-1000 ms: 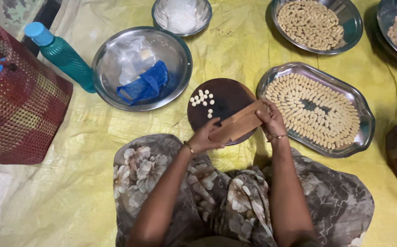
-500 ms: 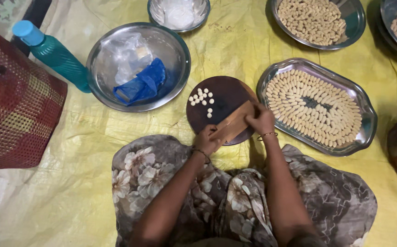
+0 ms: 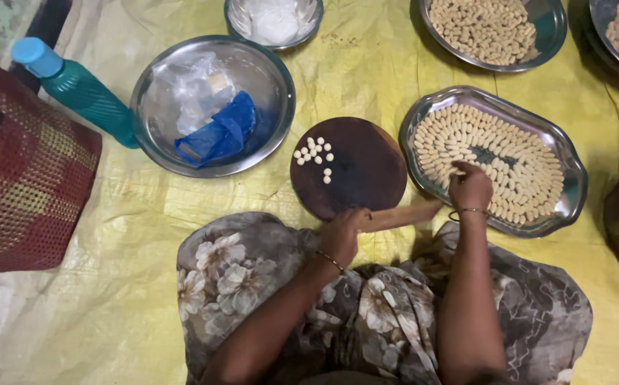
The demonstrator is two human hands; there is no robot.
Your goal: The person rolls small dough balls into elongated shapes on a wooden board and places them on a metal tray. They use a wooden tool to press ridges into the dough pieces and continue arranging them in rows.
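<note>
Left hand [image 3: 341, 232] is clenched round one end of a flat light-brown wooden stick [image 3: 402, 215], which lies along the near edge of the round dark wooden board [image 3: 352, 171], w/ small white dough bits [image 3: 314, 154] beyond the knuckles. Right hand [image 3: 469, 187], wrist bent down, reaches over the oblong steel tray [image 3: 566, 153], fingertips pinched on a pale shaped dough piece [image 3: 459, 171] among the rows; stick's other end sits just left of that wrist.

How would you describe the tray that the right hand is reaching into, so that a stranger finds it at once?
Start from the round dark wooden board in front of the person. Directly to its right lies an oblong steel tray with the right hand over its near side. Unlike the round plates behind it, its pale pieces sit in neat concentric rows.
</note>
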